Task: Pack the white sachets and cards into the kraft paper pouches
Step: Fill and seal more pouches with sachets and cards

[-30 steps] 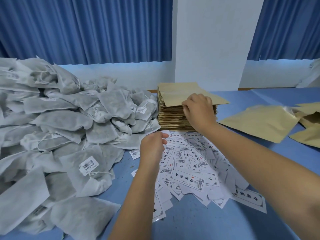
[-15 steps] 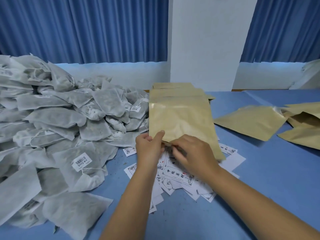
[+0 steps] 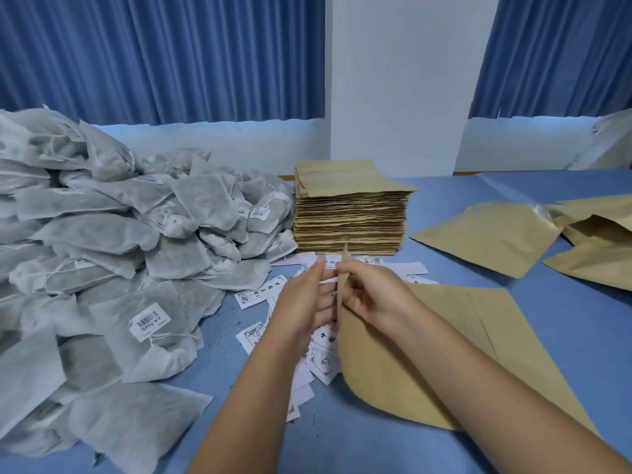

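Pouch (image 3: 410, 357) is pinched at its upper edge by left hand (image 3: 307, 304) and right hand (image 3: 374, 295), above cards (image 3: 253, 295) scattered on table (image 3: 342, 449). Sachets (image 3: 102, 251) are piled at left, and pouch stack (image 3: 349, 213) is seen behind.

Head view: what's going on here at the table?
A person's left hand and right hand pinch the mouth edge of one kraft pouch, apparently parting it, above scattered cards on the blue table. Whether anything is inside cannot be seen. White sachets are heaped at left, a pouch stack stands behind, and loose pouches lie at right.
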A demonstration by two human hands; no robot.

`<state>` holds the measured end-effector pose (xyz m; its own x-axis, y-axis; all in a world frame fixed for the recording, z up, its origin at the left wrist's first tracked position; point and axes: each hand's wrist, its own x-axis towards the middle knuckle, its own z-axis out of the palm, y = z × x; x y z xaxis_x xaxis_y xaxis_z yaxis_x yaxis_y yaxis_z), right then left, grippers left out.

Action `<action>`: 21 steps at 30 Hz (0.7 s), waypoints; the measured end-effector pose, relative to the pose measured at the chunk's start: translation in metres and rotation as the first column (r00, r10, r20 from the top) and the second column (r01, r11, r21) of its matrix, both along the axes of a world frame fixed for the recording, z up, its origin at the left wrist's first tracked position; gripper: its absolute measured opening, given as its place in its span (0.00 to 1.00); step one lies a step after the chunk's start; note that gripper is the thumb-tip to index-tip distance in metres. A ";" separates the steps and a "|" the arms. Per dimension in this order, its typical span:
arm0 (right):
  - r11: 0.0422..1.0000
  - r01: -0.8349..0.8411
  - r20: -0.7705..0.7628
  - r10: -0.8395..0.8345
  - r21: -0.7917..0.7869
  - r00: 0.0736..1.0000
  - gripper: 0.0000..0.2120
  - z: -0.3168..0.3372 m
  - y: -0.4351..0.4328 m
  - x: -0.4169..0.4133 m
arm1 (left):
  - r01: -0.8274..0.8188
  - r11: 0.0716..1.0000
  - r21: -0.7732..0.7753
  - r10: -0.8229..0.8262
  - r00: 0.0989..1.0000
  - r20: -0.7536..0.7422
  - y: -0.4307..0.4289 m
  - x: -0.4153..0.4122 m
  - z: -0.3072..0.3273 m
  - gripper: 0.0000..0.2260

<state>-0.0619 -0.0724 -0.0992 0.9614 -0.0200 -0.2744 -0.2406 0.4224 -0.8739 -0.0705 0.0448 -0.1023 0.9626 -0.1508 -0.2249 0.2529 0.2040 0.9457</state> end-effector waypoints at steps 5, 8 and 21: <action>0.996 -0.092 0.048 0.093 -0.017 0.995 0.06 -0.008 -0.004 0.004 | 0.102 0.993 0.056 -0.103 0.995 0.015 0.015 0.004 -0.005 0.15; 0.992 -0.127 0.092 0.128 -0.009 0.988 0.06 -0.015 -0.008 0.001 | 0.108 0.992 0.062 -0.110 0.994 0.018 0.016 0.005 -0.009 0.14; 0.900 -0.084 0.099 0.139 -0.428 0.985 0.16 -0.013 -0.014 -0.003 | 0.145 0.979 -0.141 -0.148 0.989 -0.011 0.010 0.003 -0.006 0.07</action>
<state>-0.0646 -0.0867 -0.1118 0.9898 0.0027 -0.1427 -0.1426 -0.0141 -0.9897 -0.0672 0.0552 -0.1087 0.9230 -0.3209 -0.2124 0.3100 0.2930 0.9045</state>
